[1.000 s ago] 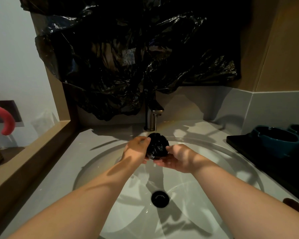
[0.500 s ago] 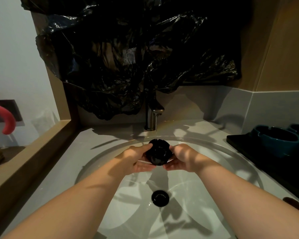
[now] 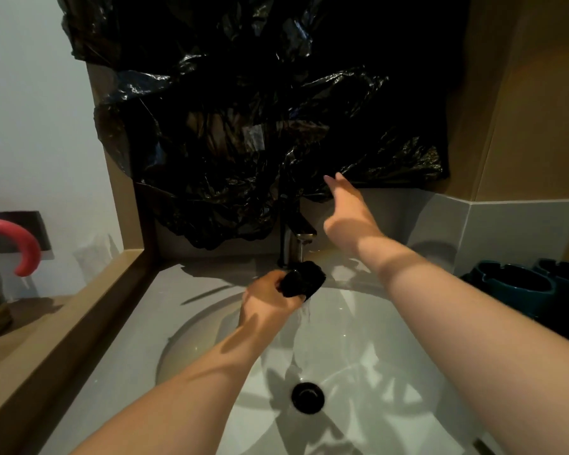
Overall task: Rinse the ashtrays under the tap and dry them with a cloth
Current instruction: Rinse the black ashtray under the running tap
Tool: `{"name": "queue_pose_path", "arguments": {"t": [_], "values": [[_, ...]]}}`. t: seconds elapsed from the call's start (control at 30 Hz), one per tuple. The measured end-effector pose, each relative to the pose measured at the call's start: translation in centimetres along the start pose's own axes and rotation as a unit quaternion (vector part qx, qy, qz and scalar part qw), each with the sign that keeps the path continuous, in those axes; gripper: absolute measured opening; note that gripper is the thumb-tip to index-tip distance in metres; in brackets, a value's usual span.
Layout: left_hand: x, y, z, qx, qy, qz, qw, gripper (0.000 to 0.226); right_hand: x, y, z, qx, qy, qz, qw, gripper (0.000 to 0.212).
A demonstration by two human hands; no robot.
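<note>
A big black plastic sheet [image 3: 243, 126] hangs on the wall above the white sink [image 3: 391, 339]. At the right edge, two teal ashtrays [image 3: 513, 287] stand on the surface [image 3: 191, 290]. The right hand [image 3: 349, 215] is raised just beside the tap [image 3: 291, 238], its fingers stretched and holding nothing. The left hand [image 3: 266, 297] has its fingers curled around the black ashtray [image 3: 304, 280], directly under the spout, and water runs down from it. Below is the dark drain [image 3: 307, 397].
</note>
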State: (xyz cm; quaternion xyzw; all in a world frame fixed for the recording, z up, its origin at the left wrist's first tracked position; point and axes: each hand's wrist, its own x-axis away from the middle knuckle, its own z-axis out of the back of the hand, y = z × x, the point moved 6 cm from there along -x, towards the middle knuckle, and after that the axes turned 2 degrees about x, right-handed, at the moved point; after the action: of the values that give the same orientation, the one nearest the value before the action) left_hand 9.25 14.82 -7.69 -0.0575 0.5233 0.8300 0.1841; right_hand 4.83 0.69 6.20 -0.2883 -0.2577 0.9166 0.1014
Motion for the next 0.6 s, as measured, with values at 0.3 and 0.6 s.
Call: {"name": "queue_pose_path", "arguments": {"t": [0.3,0.6], "values": [[0.3,0.7,0.7,-0.092,-0.004,-0.054,0.994,0.035,-0.2,1.6,-1.7,0.138,-0.063,0.062,0.987,0.075],[2.6,4.7,1.9,-0.317,-0.027,-0.2,0.927,0.034,1.7,0.7,-0.9,0.141,-0.113,-0.002,0.984,0.08]]}}
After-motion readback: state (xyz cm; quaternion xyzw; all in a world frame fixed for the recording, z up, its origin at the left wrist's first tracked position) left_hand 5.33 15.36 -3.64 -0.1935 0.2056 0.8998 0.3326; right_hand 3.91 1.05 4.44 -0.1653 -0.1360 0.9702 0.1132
